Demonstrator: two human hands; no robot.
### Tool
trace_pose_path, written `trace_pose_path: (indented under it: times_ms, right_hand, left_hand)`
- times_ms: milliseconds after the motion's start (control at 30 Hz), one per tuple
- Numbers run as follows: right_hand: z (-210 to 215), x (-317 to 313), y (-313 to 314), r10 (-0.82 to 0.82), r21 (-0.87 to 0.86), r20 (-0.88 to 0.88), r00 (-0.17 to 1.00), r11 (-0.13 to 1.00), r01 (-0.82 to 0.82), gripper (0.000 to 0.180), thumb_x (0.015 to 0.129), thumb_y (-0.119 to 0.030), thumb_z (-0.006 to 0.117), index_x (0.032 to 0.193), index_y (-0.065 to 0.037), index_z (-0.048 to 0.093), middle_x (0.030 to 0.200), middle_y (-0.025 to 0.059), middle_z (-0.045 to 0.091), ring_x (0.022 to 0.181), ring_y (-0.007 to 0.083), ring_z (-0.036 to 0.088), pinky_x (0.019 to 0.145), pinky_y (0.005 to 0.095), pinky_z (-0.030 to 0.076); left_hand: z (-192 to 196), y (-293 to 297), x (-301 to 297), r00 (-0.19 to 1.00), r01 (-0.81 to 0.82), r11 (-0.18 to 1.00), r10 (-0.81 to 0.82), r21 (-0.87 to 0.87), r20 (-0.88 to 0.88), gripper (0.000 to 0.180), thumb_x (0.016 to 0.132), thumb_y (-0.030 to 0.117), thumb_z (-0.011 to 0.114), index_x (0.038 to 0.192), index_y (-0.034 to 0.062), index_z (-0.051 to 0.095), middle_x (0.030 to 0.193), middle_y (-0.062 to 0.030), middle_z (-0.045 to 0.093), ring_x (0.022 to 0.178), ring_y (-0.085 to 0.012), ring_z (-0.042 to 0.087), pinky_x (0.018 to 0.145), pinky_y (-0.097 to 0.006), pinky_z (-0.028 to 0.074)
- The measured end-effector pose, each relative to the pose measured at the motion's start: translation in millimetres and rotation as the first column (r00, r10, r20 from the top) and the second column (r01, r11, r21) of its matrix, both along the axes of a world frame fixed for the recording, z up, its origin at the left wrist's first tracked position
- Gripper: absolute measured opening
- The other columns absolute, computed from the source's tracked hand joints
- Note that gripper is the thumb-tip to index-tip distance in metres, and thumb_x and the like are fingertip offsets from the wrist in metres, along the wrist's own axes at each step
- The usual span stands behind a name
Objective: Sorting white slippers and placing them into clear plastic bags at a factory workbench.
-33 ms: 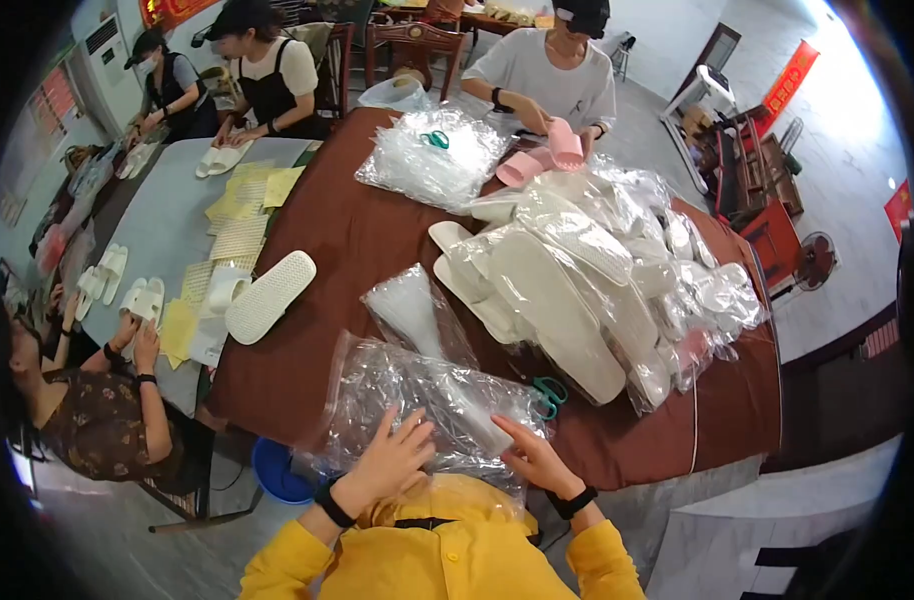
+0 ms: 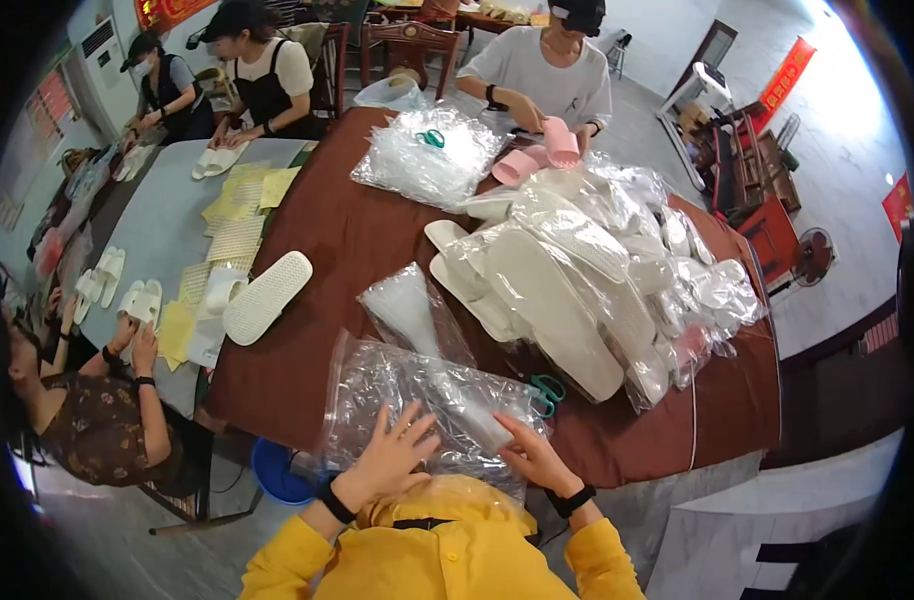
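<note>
My left hand (image 2: pixel 389 462) hovers over a crumpled sheet of clear plastic bags (image 2: pixel 362 385) at the table's near edge, fingers spread and holding nothing. My right hand (image 2: pixel 539 462) lies at the right end of that plastic, its index finger stretched along the end of a whitish bunched stack of clear bags (image 2: pixel 412 315). Its thumb side is partly hidden by the hand. Green-handled scissors (image 2: pixel 547 396) rest just beyond my right hand. To the right is a large heap of white slippers in clear bags (image 2: pixel 552 300). One unwrapped white slipper (image 2: pixel 267 298) lies at left.
Across the brown-covered table (image 2: pixel 317 220), a person handles pink slippers (image 2: pixel 560 142) beside a pile of clear bags (image 2: pixel 427 165) with green scissors on it. On the left, several people work at a grey table (image 2: pixel 177 215) with white slippers and yellow papers (image 2: pixel 239 215). A blue bin (image 2: pixel 280 475) stands below.
My left hand's fingers have lifted and spread slightly more above the plastic. My right hand keeps nearly the same place. The whole view has shifted a little.
</note>
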State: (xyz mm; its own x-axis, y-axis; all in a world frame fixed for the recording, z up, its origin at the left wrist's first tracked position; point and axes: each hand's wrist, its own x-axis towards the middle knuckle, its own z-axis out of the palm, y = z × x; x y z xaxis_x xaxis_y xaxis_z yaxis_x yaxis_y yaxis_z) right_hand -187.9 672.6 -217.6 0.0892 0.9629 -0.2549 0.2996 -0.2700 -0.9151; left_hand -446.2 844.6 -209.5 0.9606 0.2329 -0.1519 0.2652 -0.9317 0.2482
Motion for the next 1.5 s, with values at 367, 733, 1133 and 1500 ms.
trace_pose_path:
  times_ms: [367, 733, 1133, 1500]
  right_hand:
    - [-43.0, 7.8, -49.7, -0.235, 0.277, 0.587, 0.775, 0.957, 0.08, 0.078, 0.077, -0.012, 0.069, 0.149, -0.018, 0.04, 0.146, 0.0199, 0.039, 0.135, 0.0403, 0.037, 0.111, 0.0494, 0.032]
    - [47.0, 99.8, 41.1, -0.174, 0.283, 0.679, 0.713, 0.958, -0.036, 0.054, 0.077, -0.009, 0.073, 0.129, -0.019, 0.06, 0.133, 0.0161, 0.056, 0.12, 0.0364, 0.054, 0.099, 0.0455, 0.047]
    - [20.4, 38.8, 10.0, -0.007, 0.048, 0.852, 0.524, 0.997, -0.065, 0.063, 0.077, -0.007, 0.067, 0.137, -0.018, 0.053, 0.137, 0.0169, 0.051, 0.119, 0.0353, 0.053, 0.095, 0.0453, 0.047]
    - [-15.6, -45.4, -44.0, 0.317, -0.001, 0.798, 0.512, 0.852, -0.524, 0.067, 0.09, -0.012, 0.053, 0.153, -0.025, 0.033, 0.16, 0.0073, 0.028, 0.147, 0.0269, 0.029, 0.119, 0.0512, 0.024]
  left_hand:
    - [-63.5, -13.2, 1.9, 0.999, -0.029, 0.991, 0.032, -0.13, 0.017, 0.089, 0.079, 0.073, 0.061, 0.154, 0.0363, 0.03, 0.163, -0.0157, 0.013, 0.149, -0.0452, 0.003, 0.11, -0.075, 0.0]
    - [-58.7, -19.8, 28.5, 0.998, 0.021, 1.0, -0.02, 0.022, -0.061, 0.105, 0.061, 0.075, 0.071, 0.153, 0.0436, 0.029, 0.161, -0.0126, 0.02, 0.149, -0.0423, 0.006, 0.107, -0.08, 0.002]
    - [-69.8, -17.1, 59.5, 1.0, -0.004, 0.999, 0.005, -0.042, 0.011, 0.094, 0.068, 0.078, 0.065, 0.148, 0.035, 0.043, 0.159, -0.0142, 0.024, 0.148, -0.0449, 0.01, 0.108, -0.078, 0.001]
    - [-69.8, -15.4, 32.0, 0.997, -0.052, 0.995, 0.056, -0.087, 0.054, 0.094, 0.071, 0.073, 0.066, 0.152, 0.0384, 0.034, 0.163, -0.0134, 0.018, 0.149, -0.0437, 0.007, 0.109, -0.077, 0.002]
